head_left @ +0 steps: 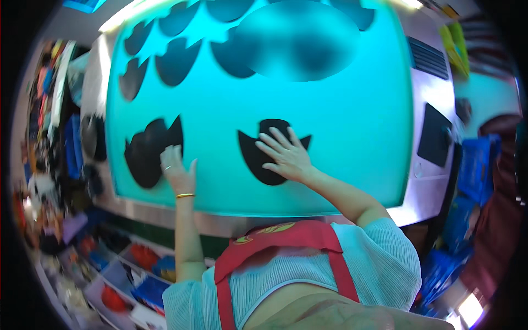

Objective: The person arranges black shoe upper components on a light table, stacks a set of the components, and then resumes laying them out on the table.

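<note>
Flat on a black, curved cut piece (258,159) with pointed corners and a tab on top lies my right hand (283,154), its fingers spread. The piece rests on a glowing turquoise tabletop (341,181), right of the middle of its near half. To the left, my left hand (177,169) touches the right side of some dark pieces (148,154) of like shape that seem to overlap. Its fingers are stretched upward and the thumb stands apart. How many pieces lie there I cannot tell.
More dark cut pieces (177,61) lie in rows across the table's far side, partly hidden by a blurred oval. A black pad (434,135) and a dark slotted vent (428,58) are on the right rim. Blue crates (476,168) stand beyond it; divided bins (118,275) are at lower left.
</note>
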### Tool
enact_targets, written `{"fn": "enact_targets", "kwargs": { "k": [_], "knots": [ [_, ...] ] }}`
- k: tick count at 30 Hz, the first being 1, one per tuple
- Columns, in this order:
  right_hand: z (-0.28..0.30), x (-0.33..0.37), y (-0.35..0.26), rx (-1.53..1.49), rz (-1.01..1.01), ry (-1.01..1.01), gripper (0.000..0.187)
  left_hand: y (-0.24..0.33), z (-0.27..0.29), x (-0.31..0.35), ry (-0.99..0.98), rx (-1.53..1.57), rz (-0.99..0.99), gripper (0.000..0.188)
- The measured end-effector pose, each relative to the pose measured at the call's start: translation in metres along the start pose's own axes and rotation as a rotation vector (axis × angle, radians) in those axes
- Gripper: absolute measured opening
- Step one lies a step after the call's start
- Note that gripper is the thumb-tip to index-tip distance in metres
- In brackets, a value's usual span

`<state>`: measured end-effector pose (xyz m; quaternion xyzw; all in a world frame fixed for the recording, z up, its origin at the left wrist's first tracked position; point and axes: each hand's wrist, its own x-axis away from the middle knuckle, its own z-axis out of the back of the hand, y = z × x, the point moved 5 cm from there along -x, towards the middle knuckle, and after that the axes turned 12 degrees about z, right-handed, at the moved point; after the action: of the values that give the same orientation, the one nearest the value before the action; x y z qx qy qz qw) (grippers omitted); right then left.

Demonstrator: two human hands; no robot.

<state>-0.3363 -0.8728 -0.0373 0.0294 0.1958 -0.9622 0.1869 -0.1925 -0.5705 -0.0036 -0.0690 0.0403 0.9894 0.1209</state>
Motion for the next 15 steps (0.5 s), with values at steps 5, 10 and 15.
{"fn": "enact_targets", "kwargs": {
  "k": [5,10,15],
  "knots": [
    [0.080,0.136,0.139,0.267,-0.459,-0.154,0.066,-0.033,-0.022,-0.029,-0.300,-0.121,0.144,0.077],
    [0.139,0.141,0.296,0.306,-0.573,-0.172,0.058,-0.033,-0.047,-0.032,-0.238,-0.263,0.031,0.065],
    [0.145,0.117,0.374,0.209,-0.530,-0.153,0.054,-0.015,-0.038,-0.022,-0.226,-0.275,-0.082,0.051]
  ]
}}
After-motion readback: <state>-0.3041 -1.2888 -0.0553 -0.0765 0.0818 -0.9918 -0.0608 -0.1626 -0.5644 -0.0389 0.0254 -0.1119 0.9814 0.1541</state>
